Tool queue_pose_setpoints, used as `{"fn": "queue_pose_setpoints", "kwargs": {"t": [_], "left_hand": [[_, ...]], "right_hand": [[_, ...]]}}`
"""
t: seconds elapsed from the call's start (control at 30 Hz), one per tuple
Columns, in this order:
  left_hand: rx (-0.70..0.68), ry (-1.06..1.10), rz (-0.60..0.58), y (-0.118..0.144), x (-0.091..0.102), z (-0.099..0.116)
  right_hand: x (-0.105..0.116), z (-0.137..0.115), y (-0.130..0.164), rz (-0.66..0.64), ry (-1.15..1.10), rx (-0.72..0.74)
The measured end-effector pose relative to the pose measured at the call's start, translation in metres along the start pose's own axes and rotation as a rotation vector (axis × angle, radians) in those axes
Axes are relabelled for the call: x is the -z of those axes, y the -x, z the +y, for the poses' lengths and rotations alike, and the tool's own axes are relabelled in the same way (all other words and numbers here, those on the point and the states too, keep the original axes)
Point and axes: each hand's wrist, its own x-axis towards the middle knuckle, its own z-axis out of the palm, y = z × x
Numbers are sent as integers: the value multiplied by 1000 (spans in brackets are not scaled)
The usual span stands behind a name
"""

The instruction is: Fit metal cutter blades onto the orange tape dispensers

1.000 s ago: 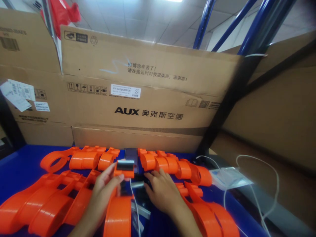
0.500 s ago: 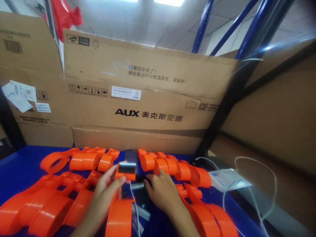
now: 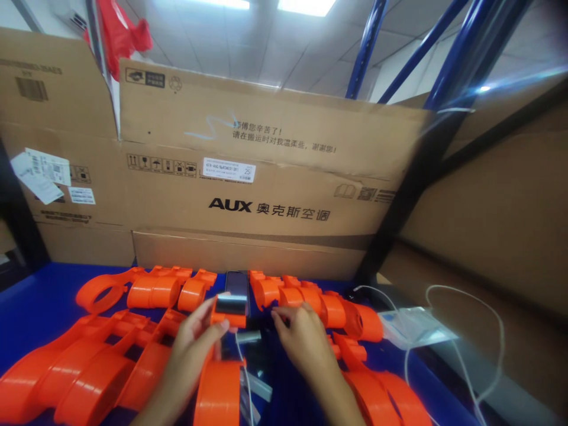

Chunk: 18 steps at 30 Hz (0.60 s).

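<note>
Hands fitting a blade plate to an orange tape dispenser

Fingers of the left hand are pinching the head of an orange tape dispenser, thumb closed just under its dark blade plate, while the body is lying on the blue table toward the person. The right hand is resting loosely curled, holding nothing, fingertips near a small grey metal strip just beside the dispenser head. Judging by this, the head-fitting step is under way; the next move is likely calling for a fine pinch on a small part and a careful alignment. Other orange dispenser shells are lying in rows around, a phone is standing behind, and cardboard boxes are backing the bench.
</note>
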Motion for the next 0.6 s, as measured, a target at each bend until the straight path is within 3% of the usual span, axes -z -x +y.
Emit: {"fn": "queue_pose_setpoints", "kwargs": {"t": [0.2, 0.43, 0.6], "left_hand": [[-28, 27, -70, -2, 0, -5], [1, -122, -220, 1, -1, -14], [-16, -138, -217, 1, -2, -13]], "right_hand": [[7, -1, -1, 178, -428, -136], [1, -21, 0, 110, -1123, -269], [3, -30, 4, 68, -1343, -312]]}}
